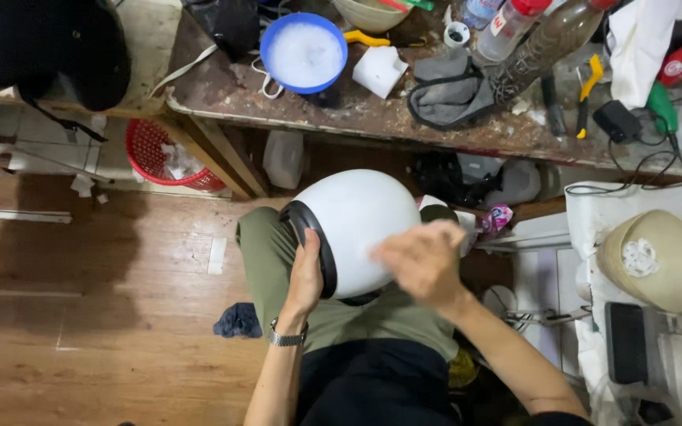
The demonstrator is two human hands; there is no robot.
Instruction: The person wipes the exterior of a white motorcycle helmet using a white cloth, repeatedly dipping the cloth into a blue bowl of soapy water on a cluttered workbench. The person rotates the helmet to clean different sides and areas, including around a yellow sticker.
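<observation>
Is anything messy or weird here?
Yes. A dark blue cloth lies crumpled on the wooden floor beside the person's knee, and paper scraps are scattered by the red basket. The white globe held by both hands looks undamaged.

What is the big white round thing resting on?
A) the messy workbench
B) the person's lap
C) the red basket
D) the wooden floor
B: the white globe lamp shade sits on the person's lap over the green trousers, with the left hand gripping its black rim and the blurred right hand against its side.
</observation>
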